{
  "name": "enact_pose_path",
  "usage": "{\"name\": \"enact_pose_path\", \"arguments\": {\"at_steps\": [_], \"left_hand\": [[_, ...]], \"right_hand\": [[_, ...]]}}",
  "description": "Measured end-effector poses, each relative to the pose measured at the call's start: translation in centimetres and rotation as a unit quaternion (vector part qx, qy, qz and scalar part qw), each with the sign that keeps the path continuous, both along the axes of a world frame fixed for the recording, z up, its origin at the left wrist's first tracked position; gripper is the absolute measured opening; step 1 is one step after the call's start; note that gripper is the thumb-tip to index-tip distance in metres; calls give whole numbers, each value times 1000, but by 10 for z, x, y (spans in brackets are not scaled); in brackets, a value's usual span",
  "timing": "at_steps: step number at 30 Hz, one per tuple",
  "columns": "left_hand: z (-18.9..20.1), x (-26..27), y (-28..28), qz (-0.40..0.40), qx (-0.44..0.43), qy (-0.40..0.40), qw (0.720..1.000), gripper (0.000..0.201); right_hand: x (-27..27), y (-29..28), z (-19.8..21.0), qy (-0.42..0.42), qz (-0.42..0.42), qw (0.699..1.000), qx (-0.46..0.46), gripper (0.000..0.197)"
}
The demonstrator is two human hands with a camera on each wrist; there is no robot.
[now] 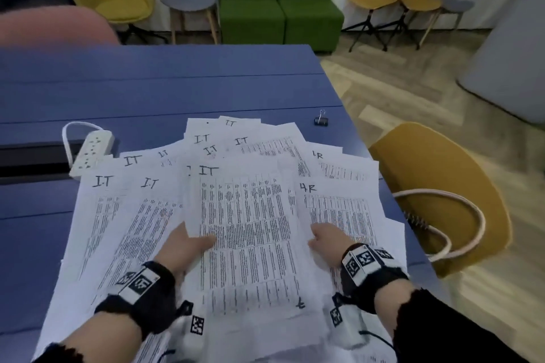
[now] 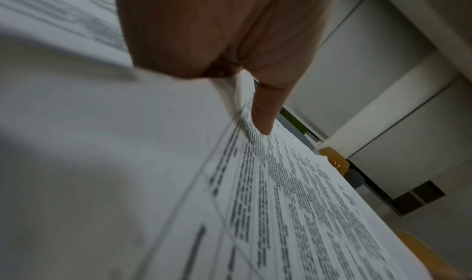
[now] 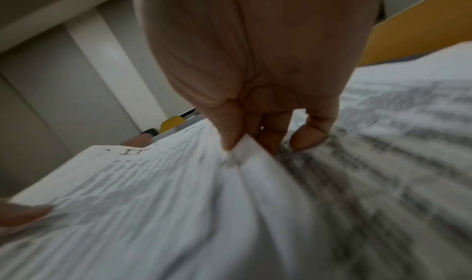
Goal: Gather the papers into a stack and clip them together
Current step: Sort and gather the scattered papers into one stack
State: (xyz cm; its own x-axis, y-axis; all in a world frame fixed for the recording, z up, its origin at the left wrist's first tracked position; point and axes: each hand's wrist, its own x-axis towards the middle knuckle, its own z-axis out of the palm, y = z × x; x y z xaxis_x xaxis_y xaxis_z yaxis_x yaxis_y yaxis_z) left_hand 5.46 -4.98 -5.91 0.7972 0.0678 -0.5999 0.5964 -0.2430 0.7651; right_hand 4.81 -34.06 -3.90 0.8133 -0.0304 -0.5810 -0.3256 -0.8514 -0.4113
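While the left hand (image 1: 182, 247) is pinching the left edge of the top sheet (image 1: 247, 233), the right hand (image 1: 324, 240) is pinching its right edge. Papers (image 1: 124, 215) are lying fanned on the blue table (image 1: 147, 82); the binder clip (image 1: 321, 120) is sitting beyond them.

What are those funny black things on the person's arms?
Black padded bands wrap both wrists, left and right, each carrying white tags printed with black square codes. Small white boxes with thin black cables hang below them. Frayed black sleeves cover the forearms.
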Motion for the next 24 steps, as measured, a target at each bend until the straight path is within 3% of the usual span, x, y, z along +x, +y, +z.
{"name": "enact_pose_path", "arguments": {"at_steps": [4,8,14,16,18,21,24], "left_hand": [[5,-20,-3,61,-47,0,997,56],[16,-34,-14,56,-46,-31,997,59],[24,-39,-29,-60,95,-104,988,38],[26,-39,-24,-70,127,-96,985,34],[26,-41,-14,-62,131,-92,985,33],[29,-49,4,-55,125,-87,987,17],[31,-58,28,-1,99,-86,991,8]], "right_hand": [[-16,34,7,-7,-48,998,44,28],[-32,54,13,-21,-136,985,106,62],[-39,64,13,12,-75,994,79,42],[-40,56,16,10,-46,996,79,38],[-43,45,13,-35,-29,995,88,21],[-48,15,12,-133,-103,980,102,13],[-54,-38,10,-181,-223,958,5,26]]}}
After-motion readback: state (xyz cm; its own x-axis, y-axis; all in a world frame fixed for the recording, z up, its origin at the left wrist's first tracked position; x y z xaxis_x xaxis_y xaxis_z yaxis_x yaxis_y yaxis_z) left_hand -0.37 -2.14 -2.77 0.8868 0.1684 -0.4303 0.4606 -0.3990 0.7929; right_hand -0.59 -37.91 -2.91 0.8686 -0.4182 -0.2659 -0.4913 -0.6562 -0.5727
